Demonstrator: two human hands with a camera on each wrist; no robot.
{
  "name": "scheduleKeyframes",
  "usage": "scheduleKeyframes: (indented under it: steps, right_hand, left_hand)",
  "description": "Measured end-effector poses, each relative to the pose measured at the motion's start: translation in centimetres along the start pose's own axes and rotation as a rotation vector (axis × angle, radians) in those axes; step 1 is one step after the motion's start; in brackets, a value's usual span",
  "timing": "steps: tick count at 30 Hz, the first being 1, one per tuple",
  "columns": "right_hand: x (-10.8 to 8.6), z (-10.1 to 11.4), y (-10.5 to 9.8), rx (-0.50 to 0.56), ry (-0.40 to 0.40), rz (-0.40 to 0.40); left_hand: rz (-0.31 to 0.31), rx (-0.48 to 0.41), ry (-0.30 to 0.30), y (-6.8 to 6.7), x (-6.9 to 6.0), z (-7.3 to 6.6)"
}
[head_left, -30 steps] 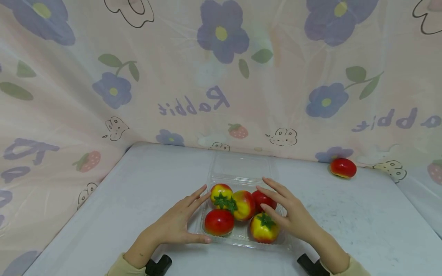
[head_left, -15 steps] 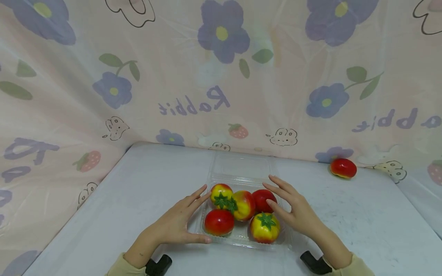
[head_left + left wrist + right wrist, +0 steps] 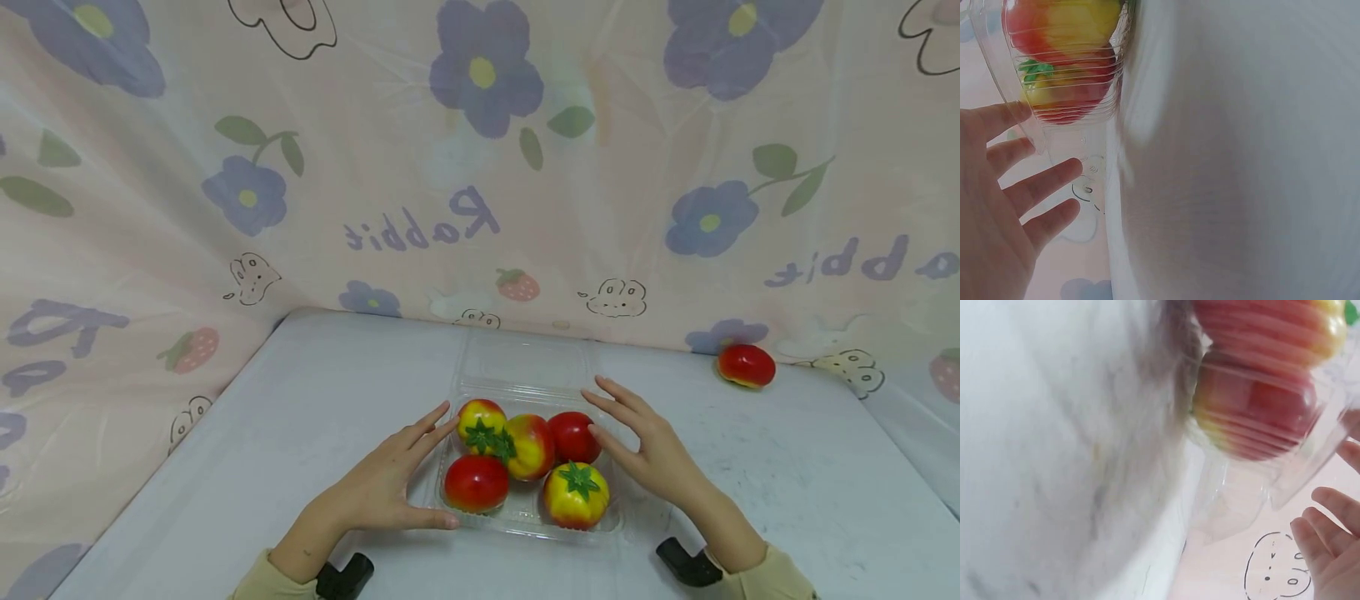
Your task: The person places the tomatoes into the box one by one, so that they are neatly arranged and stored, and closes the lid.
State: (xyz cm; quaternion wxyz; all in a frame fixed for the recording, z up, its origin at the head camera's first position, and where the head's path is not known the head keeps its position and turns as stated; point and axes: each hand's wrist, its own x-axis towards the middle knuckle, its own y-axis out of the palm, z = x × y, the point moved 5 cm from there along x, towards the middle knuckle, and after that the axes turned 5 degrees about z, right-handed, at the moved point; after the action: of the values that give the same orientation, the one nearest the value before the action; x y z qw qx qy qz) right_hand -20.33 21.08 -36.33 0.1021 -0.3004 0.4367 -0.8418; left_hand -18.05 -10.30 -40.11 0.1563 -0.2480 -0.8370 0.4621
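A clear plastic clamshell box [image 3: 525, 504] holds several tomato-like toy fruits. Red undersides show on the front-left fruit [image 3: 476, 483] and the back-right fruit [image 3: 574, 435]. Green star-shaped tops mark the yellow front-right fruit [image 3: 576, 497], the back-left fruit [image 3: 478, 417] and the middle fruit [image 3: 532, 446]. The left hand [image 3: 375, 492] lies along the box's left side, fingers extended and thumb near the front corner. In the left wrist view, fingers of that hand [image 3: 997, 200] touch the box's rim. The right hand [image 3: 660, 462] hovers by the right side, fingers spread, holding nothing.
The box's clear lid [image 3: 528, 362] lies folded back behind it. Another red toy fruit [image 3: 746, 366] sits at the table's far right, near the printed cloth backdrop [image 3: 645, 150]. A white surface [image 3: 360, 367] lies under everything.
The right hand has drawn away to the right from above the back-right and front-right fruits, uncovering them. The left hand and box have stayed put.
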Motion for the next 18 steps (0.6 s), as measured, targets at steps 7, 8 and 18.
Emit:
scheduleKeyframes:
  steps: [7, 8, 18]
  right_hand:
    - [0.0, -0.9, -0.2, -0.002, 0.019, -0.003]
    - [0.0, -1.0, -0.2, -0.003, 0.017, -0.007]
    - [0.0, -2.4, -0.7, -0.02, 0.058, -0.016]
  left_hand:
    - [0.003, 0.003, 0.008, 0.1, 0.0, 0.0]
    - [0.003, 0.001, 0.009, 0.1, 0.0, 0.0]
    - [-0.003, 0.002, 0.012, 0.1, 0.0, 0.1]
